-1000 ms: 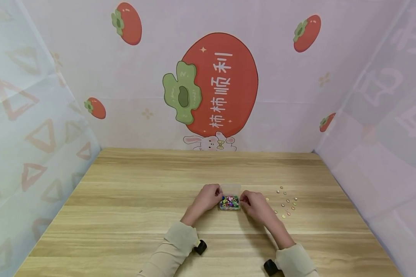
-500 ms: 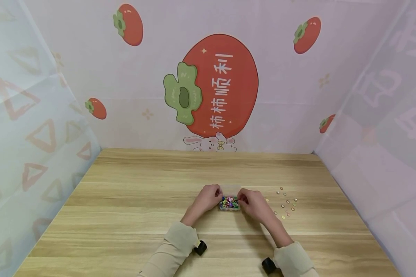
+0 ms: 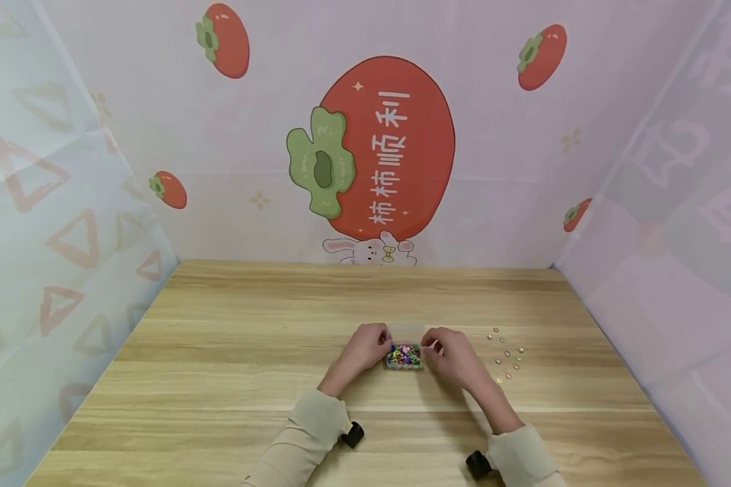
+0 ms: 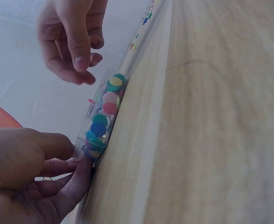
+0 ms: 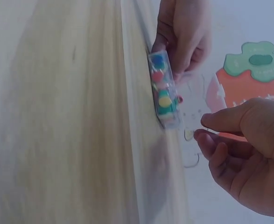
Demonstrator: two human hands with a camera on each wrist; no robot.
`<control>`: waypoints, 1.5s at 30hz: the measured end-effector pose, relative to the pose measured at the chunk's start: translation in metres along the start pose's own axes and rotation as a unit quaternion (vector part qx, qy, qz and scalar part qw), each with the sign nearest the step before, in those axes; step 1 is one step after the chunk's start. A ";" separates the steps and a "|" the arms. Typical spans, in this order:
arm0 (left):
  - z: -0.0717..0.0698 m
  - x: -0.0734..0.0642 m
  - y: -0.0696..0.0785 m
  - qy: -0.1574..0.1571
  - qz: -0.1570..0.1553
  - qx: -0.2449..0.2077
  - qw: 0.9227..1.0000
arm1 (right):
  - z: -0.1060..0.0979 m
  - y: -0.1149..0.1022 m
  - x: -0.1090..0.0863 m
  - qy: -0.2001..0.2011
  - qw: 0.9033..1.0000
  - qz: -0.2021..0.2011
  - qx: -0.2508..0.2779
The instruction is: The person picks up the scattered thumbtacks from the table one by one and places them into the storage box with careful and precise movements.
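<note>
A small clear plastic box [image 3: 405, 364] filled with thumbtacks [image 4: 99, 120] of many colours stands on the table, its transparent lid [image 3: 407, 331] raised at the back. My left hand [image 3: 367, 348] grips the box's left end between thumb and fingers, as the left wrist view also shows. At the other end is my right hand [image 3: 453, 355], just off the box's right edge. In the right wrist view its thumb and index fingertips [image 5: 211, 122] are slightly apart with nothing visible between them. The other fingers are loosely bent.
Several loose thumbtacks [image 3: 507, 354] lie scattered on the wooden table [image 3: 250, 325] to the right of my right hand. A printed backdrop [image 3: 396, 149] rises behind the table, and cloth walls stand on both sides.
My right hand reached over the box's right edge half a second ago and has since drawn back slightly to the right. My left hand keeps its hold on the box.
</note>
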State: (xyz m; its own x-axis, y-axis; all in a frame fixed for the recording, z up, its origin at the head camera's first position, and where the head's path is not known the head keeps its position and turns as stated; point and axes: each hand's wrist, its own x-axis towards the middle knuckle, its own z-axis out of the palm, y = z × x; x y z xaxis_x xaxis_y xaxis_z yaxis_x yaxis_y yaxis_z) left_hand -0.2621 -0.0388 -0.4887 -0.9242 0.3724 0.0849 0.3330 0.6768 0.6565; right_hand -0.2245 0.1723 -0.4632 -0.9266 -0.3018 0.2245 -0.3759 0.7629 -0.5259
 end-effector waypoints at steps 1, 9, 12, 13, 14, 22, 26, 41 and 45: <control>0.000 0.000 0.000 0.000 -0.001 0.001 1.000 | -0.003 0.003 -0.001 0.005 1.000 -0.001 -0.004; 0.000 0.000 0.000 0.000 -0.007 0.000 1.000 | -0.023 0.030 -0.008 0.019 0.999 0.012 -0.035; 0.000 0.000 0.000 -0.001 -0.006 0.001 1.000 | -0.030 0.040 -0.010 0.009 0.999 0.027 -0.045; 0.000 0.000 0.000 -0.002 -0.006 0.001 1.000 | -0.031 0.043 -0.011 0.002 0.999 0.030 -0.045; 0.000 0.001 0.001 -0.002 -0.006 0.001 1.000 | -0.033 0.046 -0.012 -0.006 0.998 0.033 -0.048; 0.000 0.000 0.001 -0.001 -0.002 0.002 1.000 | -0.038 0.061 -0.016 -0.049 0.995 0.036 -0.075; 0.000 0.001 0.001 0.001 0.001 0.005 1.000 | -0.037 0.063 -0.016 -0.045 0.995 0.032 -0.083; -0.001 0.001 0.001 0.000 -0.004 0.002 1.000 | -0.037 0.059 -0.015 -0.036 0.991 0.076 -0.100; -0.001 0.000 0.001 -0.006 -0.006 0.003 1.000 | -0.037 0.060 -0.016 -0.035 0.992 0.068 -0.097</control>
State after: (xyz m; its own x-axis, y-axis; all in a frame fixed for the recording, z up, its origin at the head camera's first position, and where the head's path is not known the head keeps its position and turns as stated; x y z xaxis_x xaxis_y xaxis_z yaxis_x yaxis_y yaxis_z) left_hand -0.2619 -0.0386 -0.4872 -0.9259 0.3716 0.0688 0.3233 0.6845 0.6534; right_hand -0.2314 0.2439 -0.4681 -0.9700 -0.2213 0.1010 -0.2432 0.8928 -0.3792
